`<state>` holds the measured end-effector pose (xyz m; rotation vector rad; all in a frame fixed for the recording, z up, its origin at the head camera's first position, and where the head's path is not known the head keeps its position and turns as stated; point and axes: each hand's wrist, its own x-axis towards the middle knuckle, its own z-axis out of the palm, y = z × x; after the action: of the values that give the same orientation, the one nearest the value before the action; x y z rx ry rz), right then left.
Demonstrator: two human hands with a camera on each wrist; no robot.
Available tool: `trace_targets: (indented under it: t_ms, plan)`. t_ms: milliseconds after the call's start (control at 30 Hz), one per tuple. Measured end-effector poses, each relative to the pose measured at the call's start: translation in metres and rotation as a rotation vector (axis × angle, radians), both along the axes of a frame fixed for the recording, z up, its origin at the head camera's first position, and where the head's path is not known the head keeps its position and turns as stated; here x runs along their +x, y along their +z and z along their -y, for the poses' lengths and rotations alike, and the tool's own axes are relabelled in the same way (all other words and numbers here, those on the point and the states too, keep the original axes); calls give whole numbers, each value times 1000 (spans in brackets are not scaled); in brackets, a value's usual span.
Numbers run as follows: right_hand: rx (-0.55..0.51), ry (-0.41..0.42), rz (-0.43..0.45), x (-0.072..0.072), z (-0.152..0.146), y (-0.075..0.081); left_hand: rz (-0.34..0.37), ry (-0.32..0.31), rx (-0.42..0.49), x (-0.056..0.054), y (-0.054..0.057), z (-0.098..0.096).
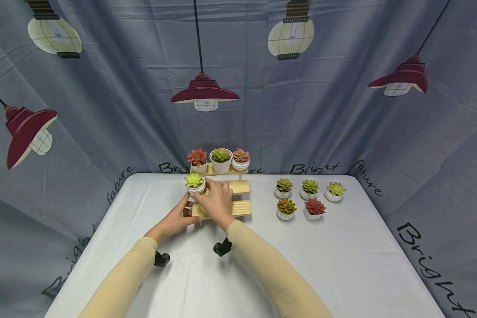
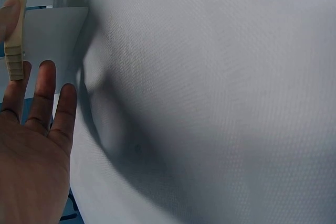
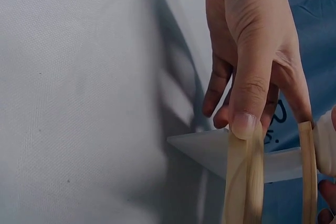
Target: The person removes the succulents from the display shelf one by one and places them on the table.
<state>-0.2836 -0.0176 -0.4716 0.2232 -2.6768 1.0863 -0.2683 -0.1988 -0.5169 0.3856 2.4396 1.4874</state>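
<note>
A three-step wooden plant stand (image 1: 240, 207) with white side supports stands on the table. My left hand (image 1: 175, 221) holds its left end: the thumb (image 3: 245, 124) presses the lowest slat, and the index fingertip meets the middle slat's end. The other fingers (image 2: 46, 82) extend past the side, fairly straight. With my right hand (image 1: 217, 199) I grip a small yellow-green succulent (image 1: 193, 179) in a white pot (image 3: 326, 148), at the left end of the middle step. Whether the pot's base touches that slat is hidden.
Along the top step stand a red succulent (image 1: 197, 158), a green one (image 1: 221, 155) and a pink one (image 1: 241, 155). Several potted succulents (image 1: 309, 187) sit in two rows on the white table (image 1: 341, 256) to the right. A grey printed curtain (image 1: 242, 123) hangs behind.
</note>
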Motion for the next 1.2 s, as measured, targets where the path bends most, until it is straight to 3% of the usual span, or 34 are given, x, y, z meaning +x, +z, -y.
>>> trace_targets:
  t_ms: [633, 967, 1200]
  plan:
    - [31, -21, 28, -5, 4, -1, 1, -10, 2, 1, 2, -2]
    - [27, -17, 16, -5, 4, -2, 20, -5, 21, 17, 28, -10]
    - [1, -9, 11, -4, 4, -2, 22, -14, 23, 18, 33, -10]
